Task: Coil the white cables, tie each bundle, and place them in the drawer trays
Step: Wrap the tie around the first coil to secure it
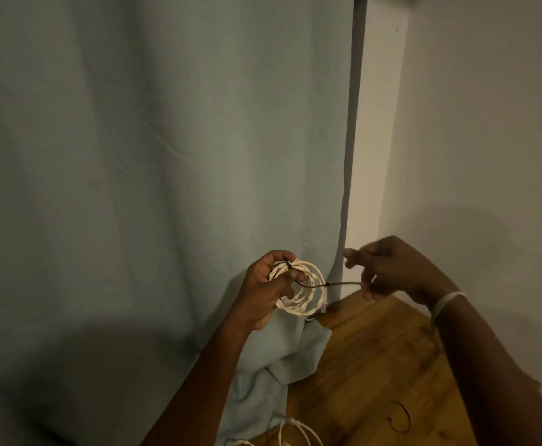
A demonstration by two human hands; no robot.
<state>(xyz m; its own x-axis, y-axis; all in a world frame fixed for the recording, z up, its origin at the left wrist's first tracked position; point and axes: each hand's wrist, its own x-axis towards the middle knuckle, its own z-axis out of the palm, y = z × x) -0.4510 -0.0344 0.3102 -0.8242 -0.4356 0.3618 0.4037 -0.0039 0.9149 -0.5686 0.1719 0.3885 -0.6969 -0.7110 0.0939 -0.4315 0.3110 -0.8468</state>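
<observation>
Loose white cable (290, 428) waits on the wooden table (376, 365); left hand (265, 284) grips the coiled white cable bundle (305, 292) mid-air, right hand (388, 272) pinches the thin dark tie (334, 283), where slack risks loops springing apart.

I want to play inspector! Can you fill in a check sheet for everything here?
Surface: wooden table, lower right.
Job's things: coiled white cable held in the air; dark tie stretched from it.
Clutter: dark loop lying on the table.
Hands: left hand grips the coil; right hand pinches the tie's end.
Cables: loose white cable at the bottom edge.
Surroundings: pale green curtain, white wall. Drawer trays: nothing seen.
</observation>
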